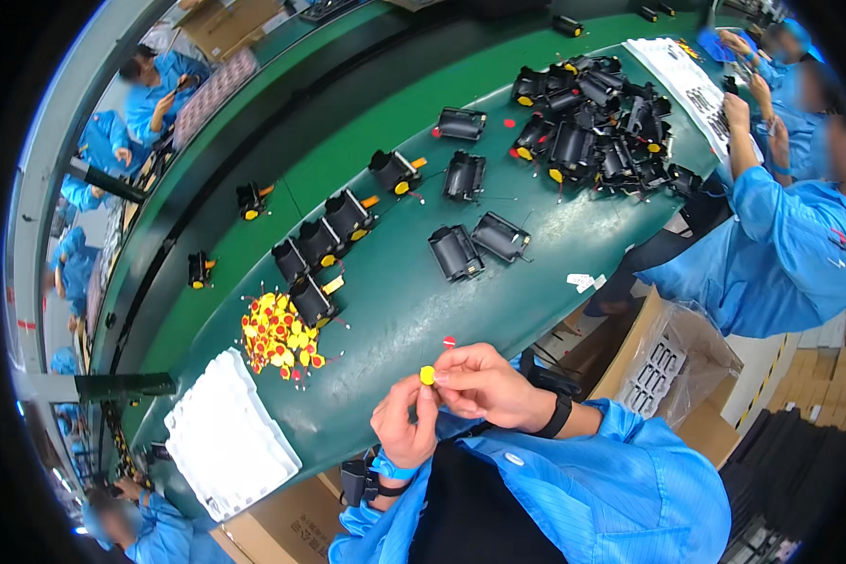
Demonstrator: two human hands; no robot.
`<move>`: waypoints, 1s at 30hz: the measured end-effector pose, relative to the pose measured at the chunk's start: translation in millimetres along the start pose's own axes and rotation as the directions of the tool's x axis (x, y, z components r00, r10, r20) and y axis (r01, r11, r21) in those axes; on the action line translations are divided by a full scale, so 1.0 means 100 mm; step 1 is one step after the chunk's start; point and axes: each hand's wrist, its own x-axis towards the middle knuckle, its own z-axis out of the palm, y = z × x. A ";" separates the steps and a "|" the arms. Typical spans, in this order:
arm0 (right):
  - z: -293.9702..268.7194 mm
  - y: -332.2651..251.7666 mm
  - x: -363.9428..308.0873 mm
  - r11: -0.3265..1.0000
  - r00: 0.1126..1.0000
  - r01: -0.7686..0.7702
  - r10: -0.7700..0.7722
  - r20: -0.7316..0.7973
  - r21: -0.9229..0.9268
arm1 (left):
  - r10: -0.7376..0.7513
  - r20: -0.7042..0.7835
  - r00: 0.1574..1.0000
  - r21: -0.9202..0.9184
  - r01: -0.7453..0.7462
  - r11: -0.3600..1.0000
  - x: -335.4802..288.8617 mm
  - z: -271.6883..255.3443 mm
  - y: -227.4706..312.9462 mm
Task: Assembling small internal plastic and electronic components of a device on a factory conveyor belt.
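In front of my chest I hold up a small yellow disc (427, 375) between both hands. The fingertips of my left hand (404, 423) are closed on it from below. My right hand (484, 381) is closed in a pinch at its right edge. A small red disc (449, 342) shows just beyond my right fingertips; whether it is touched or lies on the table I cannot tell. To the left on the green table (376, 329) lies a pile of yellow and red discs (277, 334) with thin wires. Beside it runs a row of black plastic holders (320, 242), some bearing yellow discs.
Two black holders (456, 252) lie mid-table, before a large heap of holders (602, 122). A white tray (226, 432) sits at the left; another white tray (691, 89) is far right. A green conveyor (282, 183) runs behind. Co-workers in blue (771, 226) sit close at right.
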 end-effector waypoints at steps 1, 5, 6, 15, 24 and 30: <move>-0.03 -0.04 -0.02 0.992 0.997 -0.063 0.059 0.041 0.107 | 0.180 0.042 0.983 0.120 -0.183 0.976 0.05 -0.02 0.00; -0.13 -0.24 -0.13 0.950 1.000 -0.023 0.018 0.019 0.310 | 0.385 0.260 0.885 0.438 -0.464 0.770 0.28 -0.18 0.12; -0.20 -0.32 -0.17 0.952 0.999 0.040 -0.041 -0.003 0.305 | 0.377 0.259 0.889 0.444 -0.456 0.771 0.36 -0.17 0.11; -0.51 -0.78 -0.49 0.902 0.879 0.430 -0.411 -0.242 0.030 | -0.164 0.765 0.623 0.570 -0.536 0.622 0.84 0.02 0.04; -0.60 -0.69 -0.49 0.777 0.718 0.513 -0.621 -0.314 -0.364 | 0.154 0.567 0.809 0.508 -0.491 0.708 1.55 0.43 0.01; -0.41 -0.67 -0.28 0.693 0.760 0.461 -0.631 -0.157 -0.554 | 0.108 0.596 0.796 0.262 -0.320 0.910 1.50 0.33 -0.32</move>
